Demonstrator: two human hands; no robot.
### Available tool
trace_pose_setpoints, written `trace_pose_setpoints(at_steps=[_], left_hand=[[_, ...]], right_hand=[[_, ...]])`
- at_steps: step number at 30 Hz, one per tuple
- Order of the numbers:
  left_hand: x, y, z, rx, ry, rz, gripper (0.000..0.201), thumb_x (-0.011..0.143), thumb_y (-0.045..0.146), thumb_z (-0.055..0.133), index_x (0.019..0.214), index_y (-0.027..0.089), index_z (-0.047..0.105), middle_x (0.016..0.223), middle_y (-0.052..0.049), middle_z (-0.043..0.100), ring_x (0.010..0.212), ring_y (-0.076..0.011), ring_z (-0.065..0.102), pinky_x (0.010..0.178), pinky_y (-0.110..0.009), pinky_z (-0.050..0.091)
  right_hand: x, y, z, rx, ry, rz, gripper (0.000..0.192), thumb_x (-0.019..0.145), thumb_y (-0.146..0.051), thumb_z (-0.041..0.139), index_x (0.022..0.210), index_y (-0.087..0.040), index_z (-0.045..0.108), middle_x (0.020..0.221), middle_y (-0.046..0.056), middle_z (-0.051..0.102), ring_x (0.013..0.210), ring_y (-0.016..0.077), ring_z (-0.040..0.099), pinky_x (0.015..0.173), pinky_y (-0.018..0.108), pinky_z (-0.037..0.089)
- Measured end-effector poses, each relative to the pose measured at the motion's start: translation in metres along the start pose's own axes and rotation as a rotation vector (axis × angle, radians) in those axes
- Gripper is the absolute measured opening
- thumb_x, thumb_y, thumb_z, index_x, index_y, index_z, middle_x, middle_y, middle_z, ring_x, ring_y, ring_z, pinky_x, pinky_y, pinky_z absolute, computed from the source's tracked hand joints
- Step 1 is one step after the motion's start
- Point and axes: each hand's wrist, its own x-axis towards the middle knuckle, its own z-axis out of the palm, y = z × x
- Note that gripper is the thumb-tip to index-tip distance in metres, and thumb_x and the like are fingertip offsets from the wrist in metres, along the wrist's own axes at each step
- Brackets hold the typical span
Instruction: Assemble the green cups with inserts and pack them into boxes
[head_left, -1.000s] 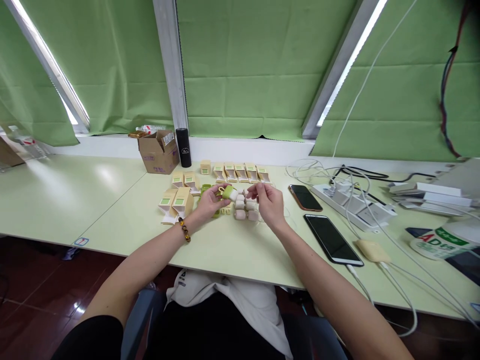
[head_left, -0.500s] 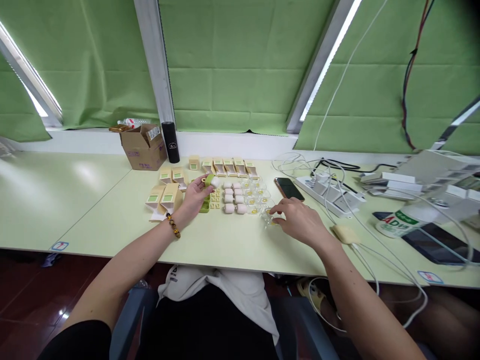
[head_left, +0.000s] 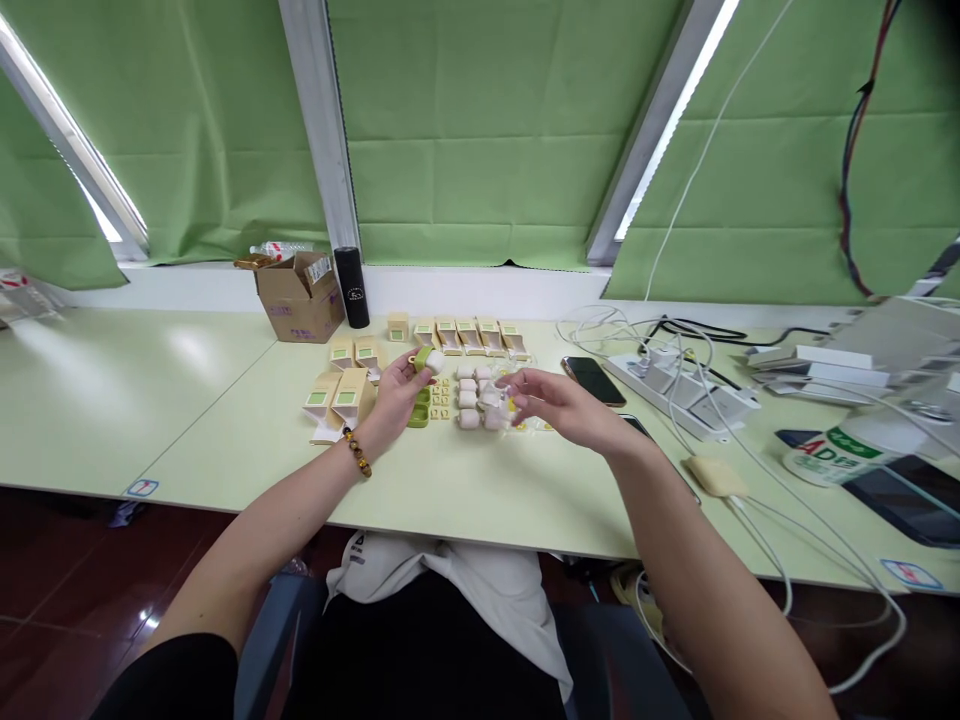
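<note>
- Green-and-white little roller is pinched in the left hand, lifted just above the counter.
- Right hand hovers loosely curled over the rows of white pieces, fingertips on a clear plastic wrapper.
- Small tan boxes sit just left of the left hand, more lined up behind.
- Phones and a power strip lie off to the right.

Your pale green counter, small cream cardboard boxes, white capsule pieces, brown carton, black phones, white power strip.
</note>
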Motion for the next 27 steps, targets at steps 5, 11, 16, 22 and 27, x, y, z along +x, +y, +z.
trace_pose_setpoints(at_steps=[5,11,16,22,27], left_hand=[[0.002,0.003,-0.001,-0.004,0.044,0.043,0.059,0.076,0.042,0.094,0.126,0.024,0.067,0.121,-0.006,0.071,0.107,-0.0162,0.065,0.092,-0.031,0.054],[0.005,0.001,-0.005,-0.019,0.084,0.063,0.065,0.074,0.043,0.094,0.129,0.024,0.065,0.118,-0.005,0.069,0.105,-0.0162,0.065,0.093,-0.033,0.054],[0.004,0.001,-0.005,0.018,0.071,0.07,0.065,0.074,0.042,0.094,0.129,0.024,0.063,0.125,-0.007,0.068,0.11,-0.0171,0.065,0.101,-0.035,0.053],[0.0,0.006,-0.003,0.066,0.037,0.09,0.068,0.074,0.039,0.093,0.132,0.023,0.063,0.131,-0.01,0.067,0.123,-0.0219,0.064,0.11,-0.038,0.05],[-0.002,0.007,-0.001,0.087,0.003,0.118,0.066,0.073,0.038,0.094,0.13,0.022,0.063,0.133,-0.011,0.067,0.125,-0.0229,0.064,0.11,-0.037,0.05]], right_hand=[[0.055,0.01,0.024,0.45,-0.008,0.04,0.042,0.074,-0.05,0.093,0.09,-0.023,0.066,0.091,0.001,0.07,0.087,0.0193,0.07,0.086,0.047,0.067],[0.075,0.043,0.05,0.55,0.309,-0.007,0.06,0.064,-0.051,0.096,0.107,-0.028,0.062,0.103,0.003,0.075,0.092,0.0227,0.073,0.078,0.042,0.063],[0.067,0.057,0.066,0.293,0.409,-0.152,0.063,0.07,-0.04,0.09,0.123,-0.029,0.058,0.121,0.008,0.076,0.108,0.0254,0.071,0.089,0.041,0.058],[0.058,0.056,0.081,-0.223,0.43,-0.341,0.048,0.082,-0.026,0.077,0.128,-0.028,0.062,0.131,0.011,0.071,0.122,0.0311,0.064,0.1,0.05,0.053],[0.057,0.063,0.088,-0.219,0.421,-0.369,0.05,0.085,-0.034,0.081,0.129,-0.029,0.059,0.129,0.01,0.072,0.118,0.0307,0.067,0.097,0.049,0.055]])
